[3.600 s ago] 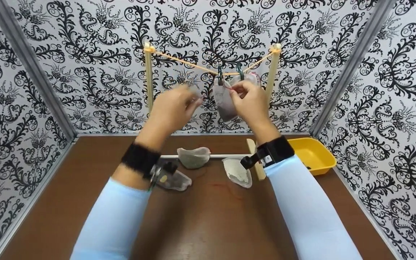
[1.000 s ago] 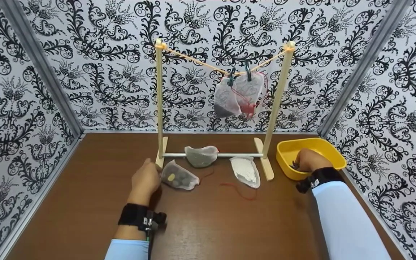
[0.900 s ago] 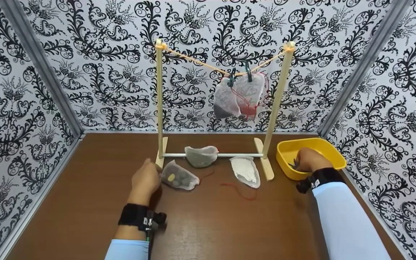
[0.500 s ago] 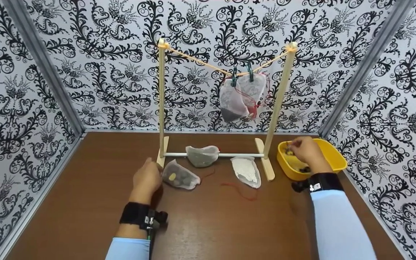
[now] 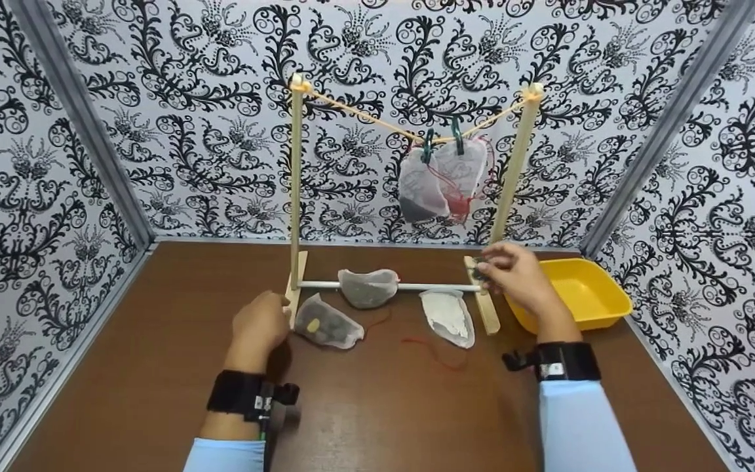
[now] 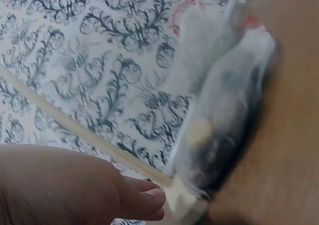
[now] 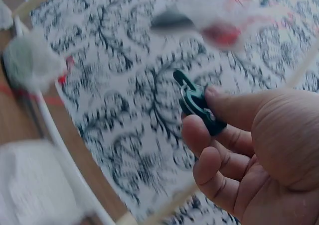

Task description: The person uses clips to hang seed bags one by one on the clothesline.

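Clip (image 7: 199,96) sits pinched in the right hand (image 5: 522,278); left hand (image 5: 259,326) touches a wooden foot (image 6: 183,202), fingers nearly straight.

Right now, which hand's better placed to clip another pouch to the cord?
Probably the right hand: it pinches a green clip near the white-filled pouch. The left hand is down by the left rack foot, showing no clip.

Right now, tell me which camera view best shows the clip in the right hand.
The right wrist view: the green clip shows large there, pinched in the right hand. The head view shows only a small dark shape at the hand, partly covered. I cannot make it out in the left wrist view.
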Motion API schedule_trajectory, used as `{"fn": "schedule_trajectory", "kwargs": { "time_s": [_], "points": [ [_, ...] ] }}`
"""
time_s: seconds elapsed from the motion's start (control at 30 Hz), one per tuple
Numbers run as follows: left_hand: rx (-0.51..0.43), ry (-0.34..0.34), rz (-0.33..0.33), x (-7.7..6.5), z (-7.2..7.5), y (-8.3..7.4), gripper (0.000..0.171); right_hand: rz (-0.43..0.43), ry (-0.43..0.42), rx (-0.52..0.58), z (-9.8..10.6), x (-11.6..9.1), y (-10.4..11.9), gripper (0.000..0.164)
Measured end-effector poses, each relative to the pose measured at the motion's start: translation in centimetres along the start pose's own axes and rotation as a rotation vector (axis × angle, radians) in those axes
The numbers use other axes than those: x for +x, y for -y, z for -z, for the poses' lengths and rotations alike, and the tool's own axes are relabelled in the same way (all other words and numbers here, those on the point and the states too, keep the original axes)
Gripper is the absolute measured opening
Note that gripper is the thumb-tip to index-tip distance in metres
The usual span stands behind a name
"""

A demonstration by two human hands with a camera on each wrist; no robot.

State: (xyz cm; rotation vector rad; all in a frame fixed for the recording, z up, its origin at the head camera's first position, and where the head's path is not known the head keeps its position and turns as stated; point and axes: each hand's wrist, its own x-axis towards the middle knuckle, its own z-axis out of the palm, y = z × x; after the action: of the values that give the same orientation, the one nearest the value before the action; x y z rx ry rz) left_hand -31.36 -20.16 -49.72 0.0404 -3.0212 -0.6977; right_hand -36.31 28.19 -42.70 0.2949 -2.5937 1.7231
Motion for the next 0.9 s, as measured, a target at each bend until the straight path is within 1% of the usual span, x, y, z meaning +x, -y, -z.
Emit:
{"fn": "schedule_trajectory", "kwargs": {
  "time_s": [0.1, 0.2, 0.27, 0.33, 0.4, 0.47, 0.57, 0.67, 0.8, 0.9],
  "points": [
    [-0.01, -0.04, -0.013, -0.2, 0.8, -1.2, 0.031, 0.058, 0.008, 0.034, -2.5, 0.0, 0.7, 0.034],
    [-0.003, -0.102, -0.057, -0.5, 1.3, -2.8, 0.026, 0.124, 0.027, 0.012, -5.1, 0.1, 1.2, 0.027],
    [-0.009, -0.142, -0.105, -1.0, 1.6, -4.0, 0.028, 0.17, 0.05, -0.006, -6.9, 0.1, 1.4, 0.022],
    [-0.023, -0.181, -0.172, -1.6, 1.9, -5.1, 0.031, 0.215, 0.076, -0.029, -8.5, 0.0, 1.6, 0.02],
    [-0.047, -0.214, -0.246, -2.2, 2.3, -6.1, 0.039, 0.254, 0.094, -0.046, -9.9, -0.2, 1.7, 0.018],
    [-0.061, -0.239, -0.322, -2.8, 2.5, -7.2, 0.046, 0.269, 0.108, -0.049, -10.8, -0.7, 1.9, 0.018],
    [-0.053, -0.266, -0.432, -3.5, 2.5, -8.6, 0.052, 0.287, 0.125, -0.042, -11.8, -1.3, 2.4, 0.019],
    [-0.027, -0.304, -0.513, -4.1, 2.3, -9.8, 0.056, 0.294, 0.147, -0.018, -12.5, -1.9, 2.9, 0.02],
    [0.015, -0.347, -0.578, -4.7, 2.0, -11.0, 0.06, 0.289, 0.177, -0.002, -12.9, -2.5, 3.7, 0.021],
    [0.031, -0.337, -0.614, -5.1, 1.8, -11.7, 0.061, 0.286, 0.196, 0.019, -12.7, -2.9, 4.0, 0.022]
  ]
}}
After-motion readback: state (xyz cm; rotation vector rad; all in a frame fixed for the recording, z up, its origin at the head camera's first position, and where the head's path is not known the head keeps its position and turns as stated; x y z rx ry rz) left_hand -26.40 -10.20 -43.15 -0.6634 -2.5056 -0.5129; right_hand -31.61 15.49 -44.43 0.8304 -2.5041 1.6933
